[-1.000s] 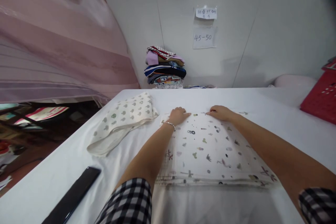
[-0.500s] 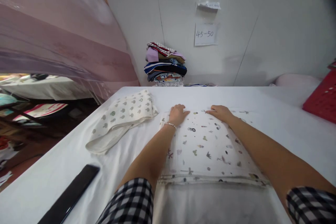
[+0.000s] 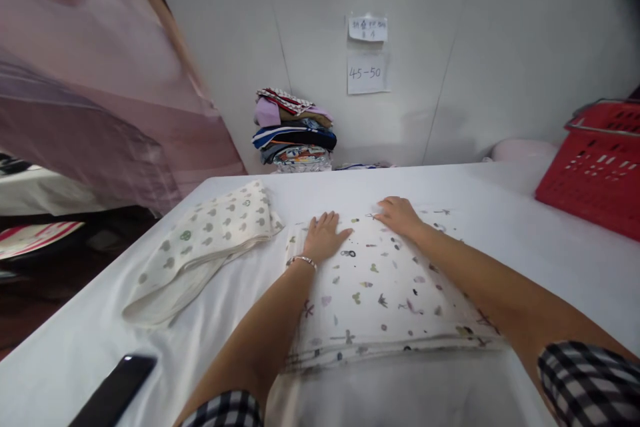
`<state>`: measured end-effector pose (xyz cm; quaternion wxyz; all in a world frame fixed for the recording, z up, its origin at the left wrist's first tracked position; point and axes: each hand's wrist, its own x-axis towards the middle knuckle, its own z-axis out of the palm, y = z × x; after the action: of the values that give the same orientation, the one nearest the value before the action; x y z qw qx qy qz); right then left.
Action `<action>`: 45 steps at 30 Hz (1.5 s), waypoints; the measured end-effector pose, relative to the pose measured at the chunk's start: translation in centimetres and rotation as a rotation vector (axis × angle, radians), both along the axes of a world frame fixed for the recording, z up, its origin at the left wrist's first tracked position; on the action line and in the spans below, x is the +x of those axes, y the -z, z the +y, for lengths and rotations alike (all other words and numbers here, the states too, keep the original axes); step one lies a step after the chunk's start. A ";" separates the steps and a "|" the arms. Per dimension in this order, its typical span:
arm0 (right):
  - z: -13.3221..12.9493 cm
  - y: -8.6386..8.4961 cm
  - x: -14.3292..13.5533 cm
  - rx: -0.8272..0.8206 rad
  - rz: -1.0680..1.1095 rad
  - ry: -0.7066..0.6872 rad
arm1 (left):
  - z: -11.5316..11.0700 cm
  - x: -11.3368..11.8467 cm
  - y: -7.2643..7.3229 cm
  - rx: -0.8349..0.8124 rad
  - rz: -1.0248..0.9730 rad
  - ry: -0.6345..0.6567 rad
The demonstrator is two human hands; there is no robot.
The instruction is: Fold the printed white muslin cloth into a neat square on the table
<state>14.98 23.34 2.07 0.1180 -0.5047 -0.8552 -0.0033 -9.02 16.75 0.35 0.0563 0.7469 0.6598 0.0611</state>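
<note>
Your left hand (image 3: pixel 324 237) is lying flat, fingers spread, on the far left part of the folded white cloth with small coloured prints (image 3: pixel 385 293), which sits in the middle of the white-covered table (image 3: pixel 550 260). Your right hand (image 3: pixel 399 215) rests palm down near the cloth's far edge, fingers loosely together, pinching nothing. There's a thin bracelet (image 3: pixel 301 259) on your left wrist. Just left of that cloth lies a folded cream cloth with grey-green prints (image 3: pixel 205 247). A flat black phone-like slab (image 3: pixel 114 392) is at the near left edge. A red plastic basket (image 3: pixel 595 160) stands far right, and a stack of folded colourful clothes (image 3: pixel 293 137) sits against the far wall.
</note>
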 end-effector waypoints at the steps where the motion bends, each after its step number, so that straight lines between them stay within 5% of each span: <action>1: -0.6 0.0 -0.5 0.017 0.019 -0.049 | 0.0 0.0 0.0 0.000 0.001 0.000; 5: -2.5 0.8 -2.3 -0.183 -0.017 -0.266 | 0.0 0.1 -0.1 0.013 0.009 -0.003; 10: -2.5 0.6 -2.5 -0.343 -0.037 -0.291 | 0.0 0.1 0.0 0.027 0.022 -0.006; 17: -2.1 0.3 5.0 -0.172 -0.078 -0.029 | 0.3 -0.2 0.2 0.030 0.022 0.010; 21: -1.3 1.0 8.6 -0.264 -0.125 0.162 | 0.3 -0.3 0.3 0.041 0.018 0.013; 39: -0.8 1.3 10.1 -0.273 -0.094 0.287 | 0.6 -0.1 -0.1 -0.009 -0.028 -0.001; 45: -6.1 0.4 12.1 -0.184 -0.081 0.222 | -1.9 -1.3 -2.7 -0.043 -0.092 -0.008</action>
<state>27.04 17.25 1.66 0.0359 -0.6042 -0.7949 0.0418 -10.28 14.82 3.00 0.1023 0.7393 0.6606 0.0813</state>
